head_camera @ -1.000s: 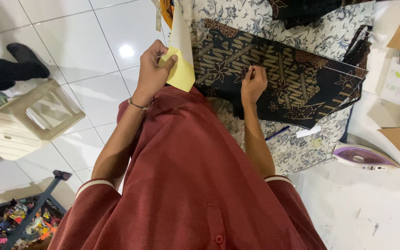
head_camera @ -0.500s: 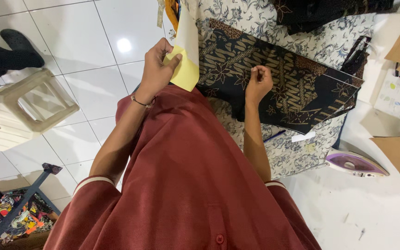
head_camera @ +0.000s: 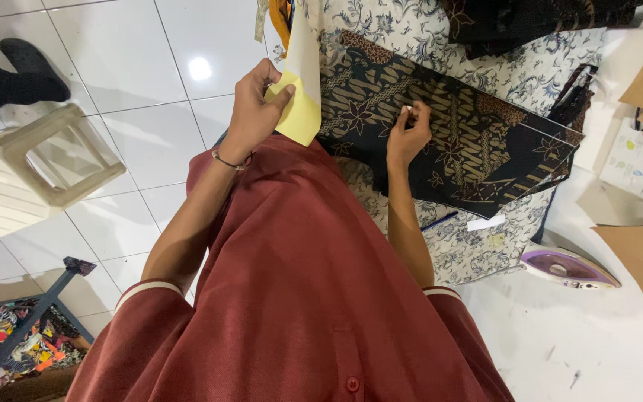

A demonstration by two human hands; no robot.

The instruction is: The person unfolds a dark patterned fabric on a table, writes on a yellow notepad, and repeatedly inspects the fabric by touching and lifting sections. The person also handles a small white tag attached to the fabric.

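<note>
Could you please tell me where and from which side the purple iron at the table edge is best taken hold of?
Probably by its handle, the raised arch on top of the iron, reached from above: it rests flat, so the handle faces upward and looks unobstructed.

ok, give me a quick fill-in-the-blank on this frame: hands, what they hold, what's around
The left hand holds a ____ paper pattern piece.
The right hand pinches a small white piece against the dark ____ fabric.
At the right, on the white surface, lies a purple ____.
On the tiled floor at the left stands a white plastic ____.

Missing words: yellow; batik-patterned; iron; stool
</note>
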